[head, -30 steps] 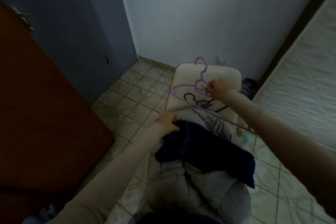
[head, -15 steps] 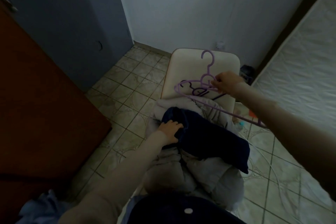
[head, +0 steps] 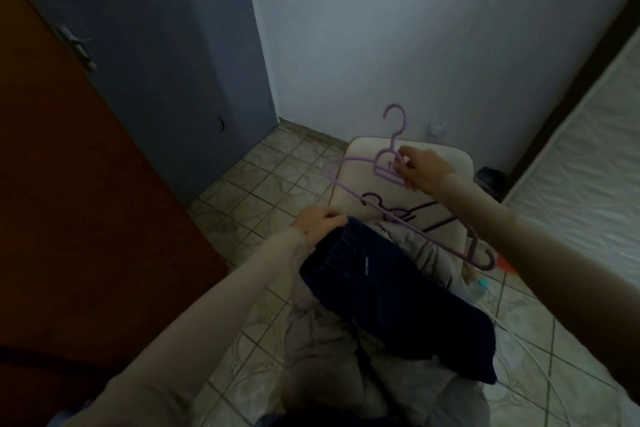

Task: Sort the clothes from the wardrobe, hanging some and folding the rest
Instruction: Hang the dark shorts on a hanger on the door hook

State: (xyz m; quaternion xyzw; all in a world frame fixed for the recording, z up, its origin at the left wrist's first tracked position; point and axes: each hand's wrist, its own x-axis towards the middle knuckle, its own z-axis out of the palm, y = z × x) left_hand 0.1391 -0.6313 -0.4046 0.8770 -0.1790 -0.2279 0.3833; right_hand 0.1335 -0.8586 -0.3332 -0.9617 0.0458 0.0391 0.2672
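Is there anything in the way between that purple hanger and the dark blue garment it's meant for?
Nothing visible. The right hand holds the purple hanger in open air above the dark blue garment, whose top edge the left hand grips. A dark hanger lies on the cushion below, off the path.

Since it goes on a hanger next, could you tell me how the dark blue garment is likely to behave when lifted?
The dark blue garment will probably sag: it already drapes over the pale pile. Its ribbed fabric looks thick, so perhaps heavyish. The left hand grips one edge only, so it may unfold.
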